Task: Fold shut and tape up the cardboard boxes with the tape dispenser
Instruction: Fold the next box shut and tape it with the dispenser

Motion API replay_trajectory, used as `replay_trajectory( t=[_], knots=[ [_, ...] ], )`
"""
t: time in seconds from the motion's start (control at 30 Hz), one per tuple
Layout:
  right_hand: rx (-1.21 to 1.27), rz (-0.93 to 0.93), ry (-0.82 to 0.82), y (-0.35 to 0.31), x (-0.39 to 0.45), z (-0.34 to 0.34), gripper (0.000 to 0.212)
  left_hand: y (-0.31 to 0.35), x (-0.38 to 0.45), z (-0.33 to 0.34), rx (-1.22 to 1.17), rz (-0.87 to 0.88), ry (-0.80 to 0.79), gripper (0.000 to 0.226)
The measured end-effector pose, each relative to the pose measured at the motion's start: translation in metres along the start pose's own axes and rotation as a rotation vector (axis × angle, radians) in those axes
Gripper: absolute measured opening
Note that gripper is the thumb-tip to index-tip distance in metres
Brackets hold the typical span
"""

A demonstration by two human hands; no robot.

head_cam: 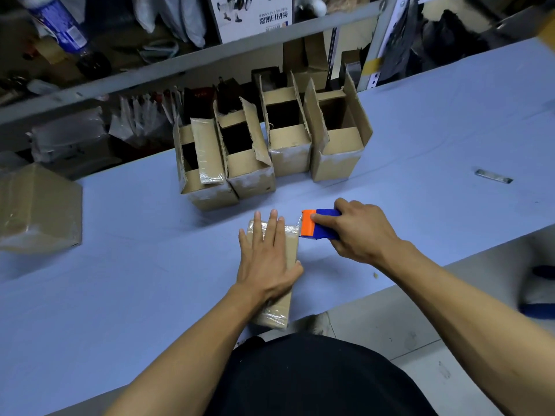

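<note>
While your left hand (267, 259) is pressing flat, fingers spread, on the closed box (288, 253), your right hand (357, 232) is gripping the tape dispenser (318, 224) at its far right corner.

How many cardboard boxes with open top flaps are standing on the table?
4, in a row at the table's far edge: leftmost open brown cardboard box, second, third, rightmost. None seems hidden.

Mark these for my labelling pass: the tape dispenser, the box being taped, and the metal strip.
tape dispenser (309, 223): head view, orange front end.
box being taped (277, 312): head view, near taped end.
metal strip (494, 176): head view, its middle.
</note>
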State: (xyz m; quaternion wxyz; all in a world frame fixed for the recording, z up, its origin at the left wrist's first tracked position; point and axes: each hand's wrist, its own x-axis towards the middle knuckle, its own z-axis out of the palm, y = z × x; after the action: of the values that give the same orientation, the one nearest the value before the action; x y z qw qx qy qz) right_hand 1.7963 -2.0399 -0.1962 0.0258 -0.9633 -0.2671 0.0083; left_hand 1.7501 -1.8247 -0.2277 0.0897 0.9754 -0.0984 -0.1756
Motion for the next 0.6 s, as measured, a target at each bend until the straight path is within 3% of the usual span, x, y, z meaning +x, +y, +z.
replay_trajectory(
  t=[0.2,0.37,0.47,0.6],
  knots=[
    [-0.130,0.223,-0.231,-0.040,0.019,-0.005,0.031,0.008,-0.002,0.002,-0.024,-0.013,0.009,0.095],
    [0.009,0.451,-0.241,-0.047,0.010,0.025,0.045,0.003,0.000,0.003,-0.080,-0.026,0.011,0.097],
    [0.073,0.506,-0.256,-0.050,0.009,0.042,0.064,-0.006,-0.004,-0.001,-0.393,-0.019,0.149,0.090],
    [0.215,0.488,-0.234,-0.058,0.018,0.062,0.082,-0.019,-0.007,-0.008,-0.822,-0.294,0.331,0.057]
  ],
)
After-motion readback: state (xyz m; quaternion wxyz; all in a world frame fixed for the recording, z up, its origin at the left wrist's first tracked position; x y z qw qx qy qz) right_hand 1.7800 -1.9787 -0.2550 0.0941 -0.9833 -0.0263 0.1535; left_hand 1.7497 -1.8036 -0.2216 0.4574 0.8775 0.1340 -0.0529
